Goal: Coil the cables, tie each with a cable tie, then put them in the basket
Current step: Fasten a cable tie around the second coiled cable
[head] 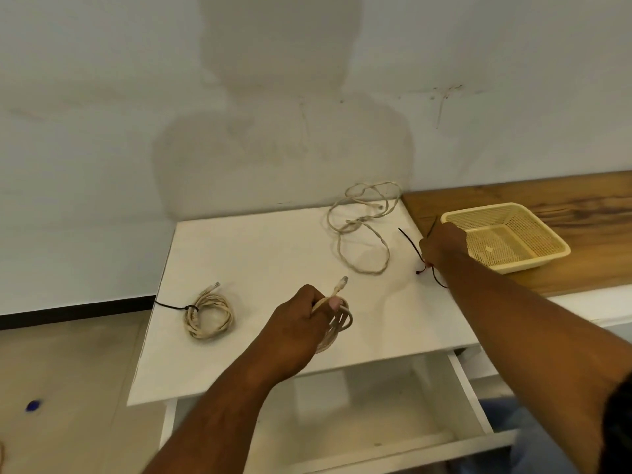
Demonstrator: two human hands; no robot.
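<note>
Cream cable coil (337,323): gathered into loops, gripped in left hand (294,323) with fingers curled through and round the bundle; one plug (343,283) poking up past the thumb. Position: just inside the front edge of the desk (256,241), about midway along it.

Black cable ties (408,239): at the desk's right edge, well apart from the held coil, off to its right and further back. Long axis slanting from back-left to front-right, running in under right hand (443,248).

Right hand: stretched out, set on the ties, back of the hand to the camera, fingers hidden; grip closed or not, cannot tell. By far the nearer hand to the ties.

Judged step: fetching a tie for the held coil. Needed next, probably: tie brought leftward and forward to the coil, then passed round the bundle across its strands.

Tied coil (208,316): near the left edge, black tie already on.

Loose cable (362,227): back right corner, uncoiled.

Basket (519,263): on wooden counter (581,200), just beyond the right hand, no cable in it.
</note>
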